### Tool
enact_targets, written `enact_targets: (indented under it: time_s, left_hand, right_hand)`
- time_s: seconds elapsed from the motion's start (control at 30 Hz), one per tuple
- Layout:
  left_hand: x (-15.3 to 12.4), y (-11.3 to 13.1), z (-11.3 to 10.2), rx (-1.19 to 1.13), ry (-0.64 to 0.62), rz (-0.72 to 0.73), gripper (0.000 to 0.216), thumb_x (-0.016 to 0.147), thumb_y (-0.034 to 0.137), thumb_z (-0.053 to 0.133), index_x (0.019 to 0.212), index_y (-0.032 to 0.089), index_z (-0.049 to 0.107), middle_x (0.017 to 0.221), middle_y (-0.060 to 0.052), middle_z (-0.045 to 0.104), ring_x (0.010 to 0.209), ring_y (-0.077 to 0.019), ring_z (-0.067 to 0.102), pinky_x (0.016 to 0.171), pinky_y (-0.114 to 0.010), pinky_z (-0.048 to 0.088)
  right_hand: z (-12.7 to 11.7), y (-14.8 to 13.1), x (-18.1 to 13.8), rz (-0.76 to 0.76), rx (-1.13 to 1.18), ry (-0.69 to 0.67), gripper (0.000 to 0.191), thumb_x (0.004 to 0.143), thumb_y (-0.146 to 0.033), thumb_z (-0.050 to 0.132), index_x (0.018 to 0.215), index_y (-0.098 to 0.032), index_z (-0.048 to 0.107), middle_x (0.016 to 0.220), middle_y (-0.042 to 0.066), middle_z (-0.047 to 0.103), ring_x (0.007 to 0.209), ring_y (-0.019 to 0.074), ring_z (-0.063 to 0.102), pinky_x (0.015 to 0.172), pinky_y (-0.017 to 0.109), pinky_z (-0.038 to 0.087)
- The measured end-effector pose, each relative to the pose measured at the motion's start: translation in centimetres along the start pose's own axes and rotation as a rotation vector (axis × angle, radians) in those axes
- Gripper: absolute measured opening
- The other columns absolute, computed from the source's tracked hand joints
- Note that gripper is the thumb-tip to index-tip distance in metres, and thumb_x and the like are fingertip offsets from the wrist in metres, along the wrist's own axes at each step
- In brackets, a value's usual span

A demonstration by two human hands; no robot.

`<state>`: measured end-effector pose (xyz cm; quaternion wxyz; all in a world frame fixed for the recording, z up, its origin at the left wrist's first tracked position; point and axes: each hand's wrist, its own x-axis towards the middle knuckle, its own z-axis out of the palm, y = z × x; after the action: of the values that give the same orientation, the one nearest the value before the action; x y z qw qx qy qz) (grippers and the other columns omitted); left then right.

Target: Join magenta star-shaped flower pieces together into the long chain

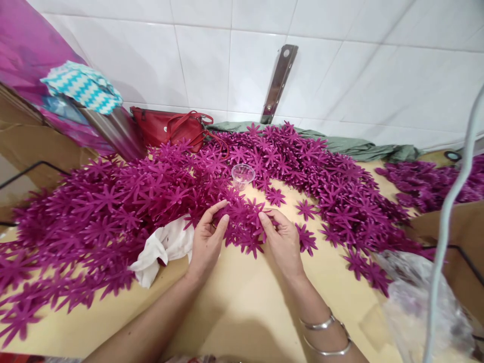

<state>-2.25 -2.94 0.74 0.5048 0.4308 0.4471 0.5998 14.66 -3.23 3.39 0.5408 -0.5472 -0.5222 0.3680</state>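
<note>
Purple flowers (244, 222) mid-view, between hands. Right hand (282, 242): thumb and finger look pinched on flower edge. Left hand (207, 234): fingertips near, can't tell if gripping. Careless tug might snag petals in pile (109, 201), 9 o'clock; knuckle bump might tip clear cup (239, 183), 12 o'clock.

Holding both forearms (151, 315) fwd, angled inward; poising L hand (207, 239) opp. R hand (283, 244), apart; pointing L thumb (223, 225) + L index (215, 210) fwd, pinching w/ R thumb (265, 222) + R index (279, 217).

Left fingers (222, 226) and right fingers (266, 224) touch magenta flowers (240, 214).
</note>
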Motion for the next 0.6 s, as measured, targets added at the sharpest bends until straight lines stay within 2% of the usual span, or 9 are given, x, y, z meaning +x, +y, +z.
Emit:
enact_targets:
  time_s: [0.1,0.17,0.23,0.3,0.4,0.53,0.6]
  left_hand:
    - [0.1,0.0,0.1,-0.024,0.006,-0.034,0.047,0.091,0.041,0.075,0.134,0.024,0.067,0.13,-0.008,0.072,0.111,-0.0188,0.069,0.1,-0.031,0.054]
    - [0.2,-0.1,0.2,-0.035,0.023,-0.048,0.047,0.089,0.04,0.076,0.131,0.022,0.068,0.13,-0.009,0.072,0.112,-0.0189,0.069,0.101,-0.031,0.054]
    - [0.3,-0.2,0.2,-0.034,0.037,-0.055,0.047,0.087,0.04,0.077,0.129,0.021,0.069,0.131,-0.01,0.072,0.115,-0.02,0.068,0.102,-0.032,0.054]
    - [0.4,-0.3,0.2,-0.027,0.041,-0.06,0.047,0.087,0.04,0.077,0.129,0.021,0.069,0.131,-0.01,0.072,0.117,-0.0213,0.068,0.104,-0.035,0.054]
    - [0.4,-0.5,0.2,-0.021,0.027,-0.065,0.047,0.088,0.041,0.077,0.13,0.021,0.069,0.132,-0.01,0.072,0.118,-0.0221,0.068,0.108,-0.039,0.052]
    - [0.2,-0.6,0.3,-0.018,-0.026,-0.047,0.045,0.089,0.039,0.075,0.13,0.021,0.068,0.134,-0.01,0.07,0.12,-0.0219,0.067,0.111,-0.039,0.05]
    - [0.1,-0.6,0.4,-0.008,-0.06,-0.042,0.045,0.091,0.039,0.074,0.131,0.021,0.067,0.134,-0.01,0.07,0.12,-0.0219,0.066,0.11,-0.038,0.05]
  right_hand:
    - [0.0,0.4,0.1,0.009,-0.015,0.051,0.025,0.098,-0.044,0.061,0.094,-0.022,0.071,0.085,0.004,0.067,0.083,0.021,0.061,0.079,0.034,0.051]
    - [-0.1,1.0,0.2,-0.036,-0.093,0.111,0.027,0.099,-0.043,0.059,0.111,-0.023,0.072,0.106,0.009,0.07,0.104,0.0257,0.063,0.094,0.042,0.052]
    - [-0.3,1.7,0.3,-0.132,-0.259,0.167,0.036,0.099,-0.042,0.059,0.129,-0.025,0.068,0.132,0.013,0.064,0.13,0.0309,0.055,0.112,0.053,0.042]
    - [-0.3,2.3,0.3,-0.236,-0.446,0.189,0.041,0.098,-0.042,0.06,0.135,-0.027,0.066,0.152,0.015,0.049,0.147,0.0344,0.04,0.122,0.061,0.028]
    - [0.0,2.9,0.0,-0.314,-0.565,0.091,0.04,0.101,-0.043,0.058,0.138,-0.03,0.065,0.162,0.012,0.039,0.154,0.034,0.029,0.126,0.063,0.023]
    - [0.7,3.4,-0.4,-0.295,-0.531,-0.066,0.037,0.102,-0.043,0.056,0.135,-0.029,0.065,0.16,0.011,0.045,0.155,0.0329,0.025,0.126,0.064,0.025]
    - [0.8,3.5,-0.4,-0.267,-0.506,-0.092,0.029,0.098,-0.042,0.062,0.121,-0.026,0.07,0.158,0.012,0.047,0.155,0.0348,0.024,0.126,0.065,0.024]
